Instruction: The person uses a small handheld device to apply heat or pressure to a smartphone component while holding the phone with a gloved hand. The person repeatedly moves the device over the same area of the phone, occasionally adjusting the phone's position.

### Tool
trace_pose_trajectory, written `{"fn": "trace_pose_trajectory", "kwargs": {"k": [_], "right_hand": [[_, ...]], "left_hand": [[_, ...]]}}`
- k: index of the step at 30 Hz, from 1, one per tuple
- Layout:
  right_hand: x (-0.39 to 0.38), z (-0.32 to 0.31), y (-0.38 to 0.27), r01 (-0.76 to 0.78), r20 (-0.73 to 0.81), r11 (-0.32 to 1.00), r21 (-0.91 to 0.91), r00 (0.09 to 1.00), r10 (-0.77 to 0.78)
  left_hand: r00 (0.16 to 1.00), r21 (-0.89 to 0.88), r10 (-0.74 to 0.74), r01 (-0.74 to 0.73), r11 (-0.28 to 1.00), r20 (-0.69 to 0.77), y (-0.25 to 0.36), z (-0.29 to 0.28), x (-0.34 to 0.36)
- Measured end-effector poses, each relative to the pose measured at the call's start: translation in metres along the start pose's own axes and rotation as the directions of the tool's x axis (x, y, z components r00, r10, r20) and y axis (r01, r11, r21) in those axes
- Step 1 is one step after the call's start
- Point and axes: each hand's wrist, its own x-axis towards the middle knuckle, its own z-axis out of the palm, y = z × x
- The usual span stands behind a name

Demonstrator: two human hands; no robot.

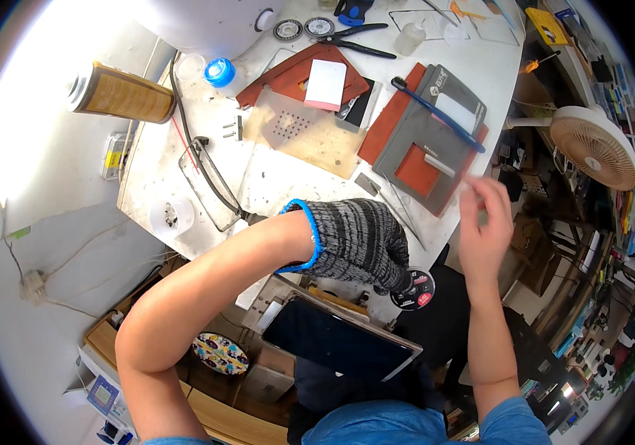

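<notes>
My left hand (pixel 358 241) wears a grey-and-black striped knit glove with a blue cuff. Its gloved fingers are closed on the edge of a round black disc (pixel 420 291) with a red and white label, just off the table's near edge. Bare, my right hand (pixel 487 222) is raised beside the grey mat, its fingers loosely bent and apart, with nothing visible in them. Below the glove sits a device with a dark screen (pixel 332 337), tilted in a pale frame. Tweezers (pixel 404 213) and a flat-bladed tool (pixel 367 183) lie beyond the glove.
A grey repair mat (pixel 443 89) carries a blue brush (pixel 447 122). Left of it are a translucent perforated sheet (pixel 295 137), a blue-capped jar (pixel 221 76) and a white cup of small parts (pixel 171 215). A spray can (pixel 128 93) stands at left; a fan (pixel 592 148) at right.
</notes>
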Motion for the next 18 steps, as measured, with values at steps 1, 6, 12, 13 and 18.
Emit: {"fn": "trace_pose_trajectory", "kwargs": {"k": [1, 6, 12, 13, 18], "right_hand": [[-0.013, -0.011, -0.012, -0.084, 0.079, 0.985, 0.149, 0.994, 0.073], [-0.055, -0.027, -0.052, -0.457, 0.58, 0.722, 0.52, 0.809, 0.095], [-0.062, -0.027, -0.063, -0.577, 0.628, 0.627, 0.524, 0.759, 0.174], [-0.064, -0.027, -0.064, -0.587, 0.632, 0.611, 0.531, 0.755, 0.176], [-0.064, -0.029, -0.058, -0.533, 0.677, 0.713, 0.455, 0.727, 0.11]], "left_hand": [[1.0, 0.001, 0.002, -0.002, 1.0, -0.006, -0.002, 0.002, -0.004], [1.0, 0.07, 0.03, -0.03, 0.997, -0.007, -0.003, -0.002, -0.002], [0.982, 0.142, 0.173, -0.161, 0.977, -0.081, 0.002, -0.001, -0.017], [0.982, 0.128, 0.147, -0.131, 0.983, -0.12, 0.001, -0.002, -0.023], [0.923, 0.222, 0.195, -0.124, 0.967, -0.332, -0.007, -0.01, -0.061]]}}
